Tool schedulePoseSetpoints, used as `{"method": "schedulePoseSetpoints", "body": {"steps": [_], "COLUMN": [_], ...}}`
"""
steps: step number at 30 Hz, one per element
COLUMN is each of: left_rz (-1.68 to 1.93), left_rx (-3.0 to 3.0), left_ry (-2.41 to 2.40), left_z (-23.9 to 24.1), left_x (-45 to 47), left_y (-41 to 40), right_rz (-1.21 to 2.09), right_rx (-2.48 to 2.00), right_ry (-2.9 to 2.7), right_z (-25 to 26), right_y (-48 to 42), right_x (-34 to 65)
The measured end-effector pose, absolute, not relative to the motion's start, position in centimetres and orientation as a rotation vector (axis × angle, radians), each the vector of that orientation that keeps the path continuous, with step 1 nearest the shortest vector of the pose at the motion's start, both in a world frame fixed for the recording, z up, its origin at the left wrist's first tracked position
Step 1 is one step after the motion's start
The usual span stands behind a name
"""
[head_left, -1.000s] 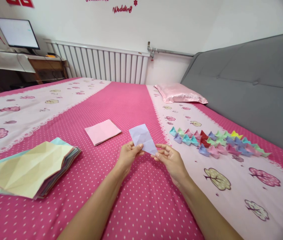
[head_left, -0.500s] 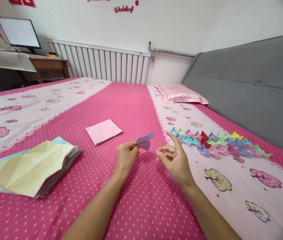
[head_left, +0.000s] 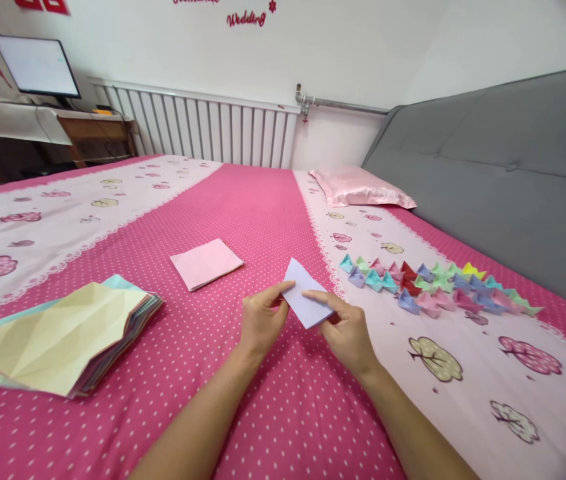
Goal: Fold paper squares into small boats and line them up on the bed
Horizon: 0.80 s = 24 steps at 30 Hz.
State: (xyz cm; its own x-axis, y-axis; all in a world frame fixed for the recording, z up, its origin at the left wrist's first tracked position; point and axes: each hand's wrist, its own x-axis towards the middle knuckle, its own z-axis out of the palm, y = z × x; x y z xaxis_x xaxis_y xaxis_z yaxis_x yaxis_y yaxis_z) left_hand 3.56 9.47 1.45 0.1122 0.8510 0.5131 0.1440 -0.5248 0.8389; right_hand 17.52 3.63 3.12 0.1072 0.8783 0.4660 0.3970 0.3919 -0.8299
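Observation:
Both my hands hold one small lavender paper (head_left: 304, 297) above the pink dotted bedspread (head_left: 263, 400). My left hand (head_left: 261, 320) pinches its left edge between thumb and fingers. From the right, my right hand (head_left: 347, 332) grips the paper, fingers laid over its lower corner. The sheet is folded and tilts up away from me. A folded pink paper (head_left: 206, 262) lies flat on the bed just beyond my left hand.
A stack of creased coloured sheets (head_left: 63, 333), pale yellow on top, lies at the left. Several small folded paper shapes (head_left: 433, 283) sit in rows at the right. A pink pillow (head_left: 360, 187), grey headboard (head_left: 503, 173), radiator (head_left: 203, 127) and monitor (head_left: 37, 65) stand further off.
A second ago both hands held the paper; my right hand then let go while the left turned it over. Now my right hand grips it again.

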Motion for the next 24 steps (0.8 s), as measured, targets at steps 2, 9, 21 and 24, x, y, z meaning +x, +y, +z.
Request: {"method": "schedulePoseSetpoints", "body": {"steps": [2, 9, 21, 24], "left_rz": [1.433, 1.166, 1.096, 1.078], "left_rx": [1.674, 1.223, 1.104, 1.138], "left_ry": [0.853, 0.623, 0.701, 0.702], "left_z": [1.7, 3.1, 3.2, 3.4], "left_x": [3.8, 3.6, 3.5, 3.4], "left_y": [9.3, 9.0, 9.4, 9.3], "right_rz": [0.535, 0.582, 0.648, 0.596], "right_rx": [-1.181, -1.162, -1.163, -1.180], "right_ry": [-1.465, -1.442, -1.486, -1.421], "right_z": [3.0, 3.0, 3.2, 3.4], "right_y": [3.9, 4.4, 4.6, 4.6], "right_x": [17.8, 18.9, 18.7, 18.7]}}
